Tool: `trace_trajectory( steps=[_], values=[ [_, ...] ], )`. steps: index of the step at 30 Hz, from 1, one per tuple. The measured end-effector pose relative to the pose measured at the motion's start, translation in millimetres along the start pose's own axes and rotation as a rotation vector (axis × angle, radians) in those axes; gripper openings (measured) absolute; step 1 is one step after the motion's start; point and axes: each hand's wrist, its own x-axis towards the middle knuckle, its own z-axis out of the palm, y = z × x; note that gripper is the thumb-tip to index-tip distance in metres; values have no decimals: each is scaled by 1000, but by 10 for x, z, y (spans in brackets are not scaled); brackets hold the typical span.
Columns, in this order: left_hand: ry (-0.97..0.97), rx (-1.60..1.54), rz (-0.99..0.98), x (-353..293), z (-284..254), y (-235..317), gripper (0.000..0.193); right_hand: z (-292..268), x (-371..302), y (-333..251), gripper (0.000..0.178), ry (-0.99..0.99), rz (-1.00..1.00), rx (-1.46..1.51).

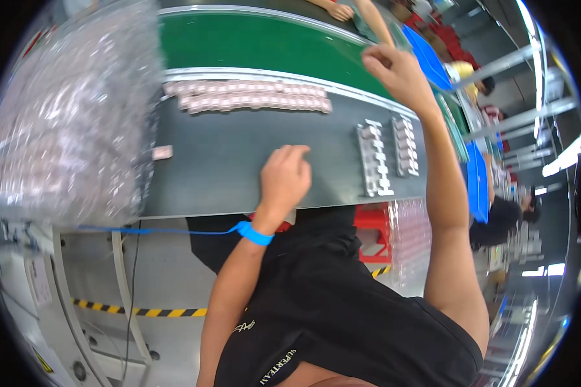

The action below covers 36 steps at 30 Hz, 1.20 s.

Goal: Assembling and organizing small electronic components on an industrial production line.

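Note:
My left hand (285,179) hovers over the near part of the dark work surface, its fingers curled in. Whatever those fingers may hold is hidden. Stretched forward to the far right, my right hand (399,72) is at the edge of the green conveyor belt, thumb and fingers bent together in a pinch; nothing in it can be made out. Two clear plastic trays, one nearer (374,161) and one farther right (405,148), carry small pale parts. Rows of pinkish-white block-like parts (255,97) lie along the belt's rail. One single pinkish block (162,152) sits at the left.
Tall stacks of clear plastic trays (71,122) crowd the left end. A blue wrist strap (254,233) on my left wrist trails a cord leftward. Across the belt (265,42), another person's hand (340,11) rests. Blue bins (426,57) and a red stool (372,232) stand to the right.

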Motion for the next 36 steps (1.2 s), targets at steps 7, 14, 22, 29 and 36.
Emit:
trace_trajectory(
  steps=[7,14,22,29,36],
  values=[
    [-88,131,-24,18,45,129,20,0,-1737,1202,25,67,637,83],
    [-340,91,-93,283,406,583,23,209,-2437,1736,36,226,818,-14],
    [-419,61,127,782,1288,480,29,289,-2866,1681,35,254,900,376],
    [-420,82,165,750,1513,432,24,257,-2989,1801,23,226,910,752],
    [-364,118,227,784,1555,322,20,140,-2951,1777,17,347,910,579]
  ],
)
